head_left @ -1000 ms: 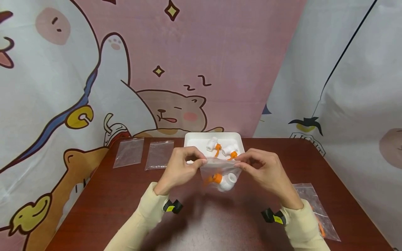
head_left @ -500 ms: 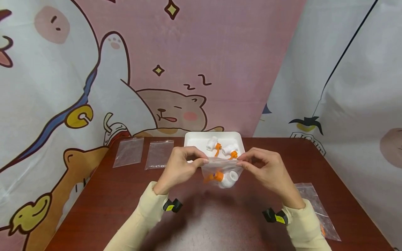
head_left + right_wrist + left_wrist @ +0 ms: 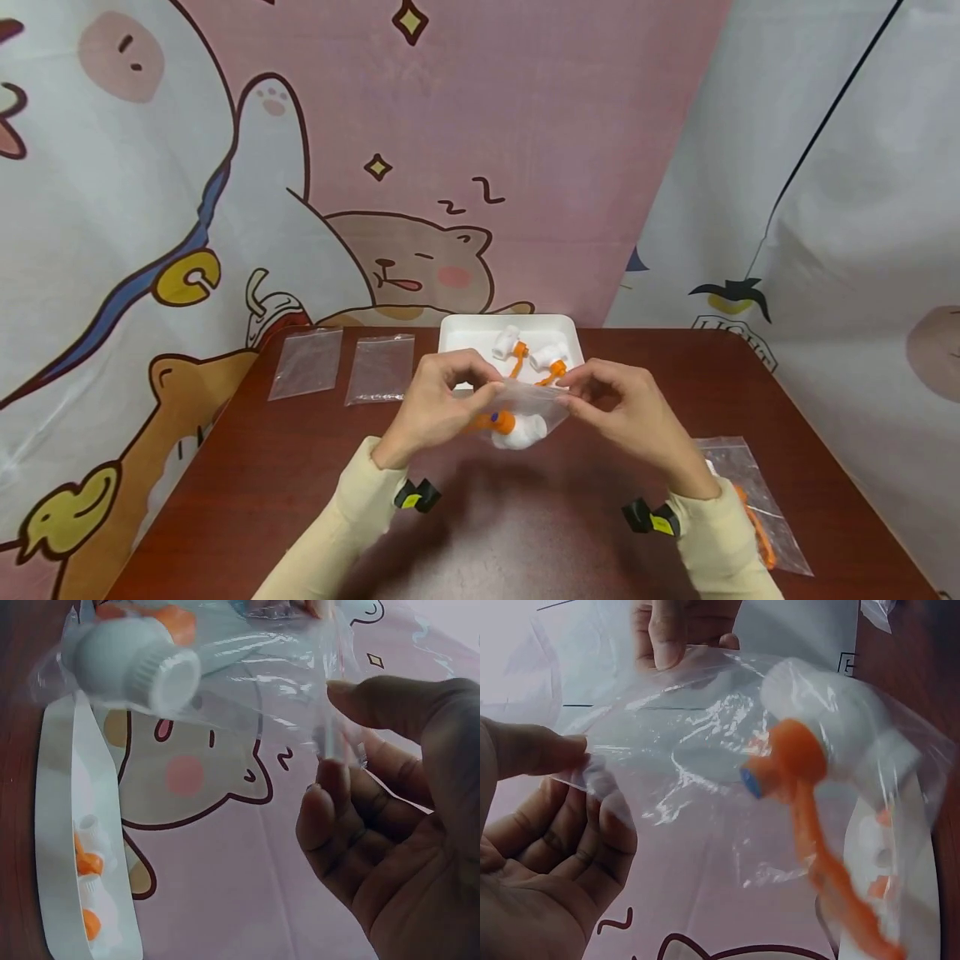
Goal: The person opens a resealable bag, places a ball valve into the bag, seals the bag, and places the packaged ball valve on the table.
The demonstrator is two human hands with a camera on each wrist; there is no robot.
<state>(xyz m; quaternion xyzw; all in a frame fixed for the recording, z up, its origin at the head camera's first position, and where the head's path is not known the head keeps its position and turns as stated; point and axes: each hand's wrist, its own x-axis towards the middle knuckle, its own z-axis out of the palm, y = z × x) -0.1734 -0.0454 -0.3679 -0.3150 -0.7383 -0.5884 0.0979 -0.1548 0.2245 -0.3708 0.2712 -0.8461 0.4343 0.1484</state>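
Note:
Between both hands hangs a clear zip bag [image 3: 551, 402], held up by its top edge above the table. My left hand [image 3: 442, 404] pinches the left end of that edge between thumb and forefinger. The right end is pinched by my right hand [image 3: 630, 412]. Inside the bag lies a white plastic elbow fitting [image 3: 531, 429] with an orange collar and strap. The left wrist view shows a blue tip beside the orange collar [image 3: 799, 746]; from the right wrist, the ribbed white mouth [image 3: 176, 679] of the fitting shows through the film.
A white tray [image 3: 452, 333] behind the hands bears two similar fittings, one left [image 3: 506, 342] and one right [image 3: 546, 357]. Two flat clear bags [image 3: 306, 363] lie at the back left. On the right, partly behind the sleeve, rests another bag [image 3: 780, 521] with orange inside.
The bag tilts and its fitting shifts left, toward my left hand. My right hand moves slightly left, while both hands keep their pinch on the bag's edge.

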